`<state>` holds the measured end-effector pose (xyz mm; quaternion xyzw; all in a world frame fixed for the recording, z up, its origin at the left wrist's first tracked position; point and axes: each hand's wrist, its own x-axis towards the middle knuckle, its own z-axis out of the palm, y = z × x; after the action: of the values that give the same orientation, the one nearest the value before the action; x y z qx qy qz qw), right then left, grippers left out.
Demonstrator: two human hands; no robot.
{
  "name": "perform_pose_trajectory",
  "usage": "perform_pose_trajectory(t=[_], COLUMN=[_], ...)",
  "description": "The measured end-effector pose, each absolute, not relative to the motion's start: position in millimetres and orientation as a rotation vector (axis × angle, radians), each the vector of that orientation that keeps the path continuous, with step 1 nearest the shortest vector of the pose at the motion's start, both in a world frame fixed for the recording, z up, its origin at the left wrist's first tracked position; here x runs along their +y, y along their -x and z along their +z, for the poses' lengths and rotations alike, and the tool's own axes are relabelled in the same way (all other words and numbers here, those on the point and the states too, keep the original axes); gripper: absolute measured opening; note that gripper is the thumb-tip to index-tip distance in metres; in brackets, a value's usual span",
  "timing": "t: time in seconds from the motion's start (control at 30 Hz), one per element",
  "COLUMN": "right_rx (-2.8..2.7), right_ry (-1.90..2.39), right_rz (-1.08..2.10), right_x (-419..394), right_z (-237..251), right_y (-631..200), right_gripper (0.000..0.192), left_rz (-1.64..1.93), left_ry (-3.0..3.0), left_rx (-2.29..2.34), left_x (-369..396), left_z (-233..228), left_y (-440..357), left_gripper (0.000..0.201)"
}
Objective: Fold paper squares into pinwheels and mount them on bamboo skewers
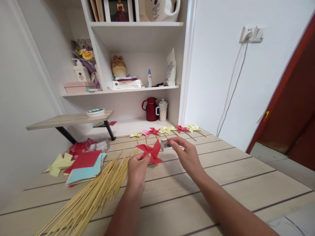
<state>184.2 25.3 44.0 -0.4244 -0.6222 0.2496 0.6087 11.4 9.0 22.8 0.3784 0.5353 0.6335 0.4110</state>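
A: Where is the red pinwheel (pixel 154 152)?
B: Just left of the small box (pixel 164 145), held above the worktop (pixel 177 209).
A: What has it?
B: The left hand (pixel 137 167), clamped on its near edge, thumb on top.
A: Which way does it point?
B: One blade tip aims away and to the right, toward the far side of the small box; another aims away and left; a third comes down on the near right. The hand covers the rest. It spreads about evenly, so I see no clear long axis.
A: And the right hand (pixel 187 155)?
B: Thumb and fingertips are at the right side of the small box. I cannot tell whether they pinch anything.
A: What else?
B: Left of the small box, and nearer, the thin sticks (pixel 98 193) run lengthwise from near left to far right. Beyond the small box, the finished pinwheels (pixel 154 131) stretch in a row.
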Motion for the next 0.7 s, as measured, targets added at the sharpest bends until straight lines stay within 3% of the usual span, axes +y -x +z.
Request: perform_pose_trajectory(t=[0.27, 0.43, 0.7], right_rx=[-1.145, -1.441, -1.823], right_ry=[0.985, 1.249, 1.403], right_rz=[0.683, 0.564, 0.32], right_x=[40, 70, 129], right_z=[35, 23, 24], right_y=[-190, -200, -206], right_gripper=[0.033, 0.039, 0.012], left_rz=[1.642, 1.623, 1.645], left_ry=[-0.786, -0.76, -0.827], left_rx=[1.365, 1.325, 1.146], left_x=[10, 11, 19], left_z=[19, 15, 9], left_y=[-6, -3, -4], left_gripper=[0.024, 0.027, 0.036])
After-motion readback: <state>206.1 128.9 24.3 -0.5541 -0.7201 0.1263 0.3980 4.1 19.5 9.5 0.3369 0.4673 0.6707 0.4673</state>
